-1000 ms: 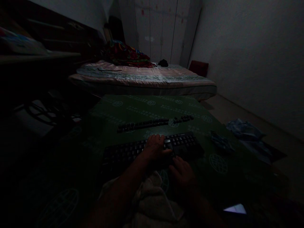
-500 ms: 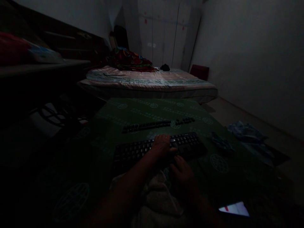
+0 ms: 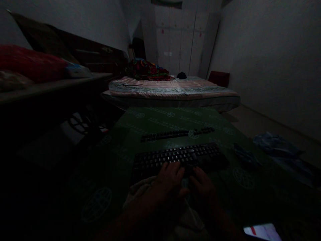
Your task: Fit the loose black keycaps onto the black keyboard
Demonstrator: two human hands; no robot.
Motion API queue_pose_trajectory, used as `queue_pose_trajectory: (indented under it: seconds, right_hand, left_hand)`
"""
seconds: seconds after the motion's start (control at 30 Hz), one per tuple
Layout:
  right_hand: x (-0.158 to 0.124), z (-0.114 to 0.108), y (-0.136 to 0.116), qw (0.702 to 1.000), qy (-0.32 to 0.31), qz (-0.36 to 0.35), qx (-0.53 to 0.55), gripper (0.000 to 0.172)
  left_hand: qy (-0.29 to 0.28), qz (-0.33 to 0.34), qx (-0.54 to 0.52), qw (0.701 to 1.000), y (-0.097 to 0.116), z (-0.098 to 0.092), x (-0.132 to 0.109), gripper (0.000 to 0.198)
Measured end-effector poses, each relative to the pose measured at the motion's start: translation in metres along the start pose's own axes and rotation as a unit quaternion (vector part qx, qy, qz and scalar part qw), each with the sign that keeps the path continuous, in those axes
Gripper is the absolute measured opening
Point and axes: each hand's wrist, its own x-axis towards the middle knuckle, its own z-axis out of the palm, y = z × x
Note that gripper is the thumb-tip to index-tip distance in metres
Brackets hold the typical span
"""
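Note:
The room is very dim. A black keyboard (image 3: 175,157) lies on a green printed cloth (image 3: 155,124). My left hand (image 3: 169,180) rests at the keyboard's near edge, fingers bent against its front. My right hand (image 3: 204,185) sits just right of it, fingers curled toward the same edge. A pale crumpled rag (image 3: 140,192) lies under and beside my hands; whether either hand grips it is too dark to tell. A row of loose black keycaps (image 3: 175,134) lies on the cloth beyond the keyboard.
A bed (image 3: 173,90) with a striped cover and a colourful bundle (image 3: 146,68) stands behind the cloth. A lit phone screen (image 3: 262,231) glows at the bottom right. Bluish cloths (image 3: 276,147) lie on the floor at right. Dark furniture (image 3: 50,87) fills the left.
My left hand has drawn back from the top of the keys to the keyboard's near edge. The camera has swung left and down, shifting everything rightward in view.

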Motion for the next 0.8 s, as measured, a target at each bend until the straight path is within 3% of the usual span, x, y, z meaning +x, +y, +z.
queue_pose_trajectory:
  seconds: [0.1,0.2,0.3,0.43,0.6,0.8]
  right_hand:
    - [-0.001,0.0,0.0,1.0,-0.002,-0.01,-0.007,0.026]
    - [-0.002,-0.002,0.001,1.0,-0.003,-0.02,-0.013,0.026]
    - [-0.005,-0.002,0.003,1.0,-0.013,-0.023,-0.012,0.024]
    - [-0.01,0.0,0.007,0.999,-0.029,-0.044,-0.011,0.025]
    - [-0.012,0.0,0.011,0.999,-0.026,-0.044,-0.003,0.026]
    - [-0.014,-0.007,0.016,0.999,-0.015,-0.036,0.036,0.026]
  left_hand:
    - [-0.002,0.014,0.016,1.0,0.002,0.009,-0.037,0.056]
    - [-0.054,-0.007,0.025,0.998,0.003,0.013,-0.057,0.066]
    - [-0.101,-0.023,0.026,0.994,0.003,0.013,-0.064,0.05]
    - [-0.065,0.003,0.045,0.997,0.0,0.015,-0.072,0.015]
    - [-0.077,-0.008,0.038,0.996,-0.006,0.009,-0.082,0.014]
    - [-0.144,-0.109,0.006,0.984,-0.011,-0.006,-0.096,0.016]
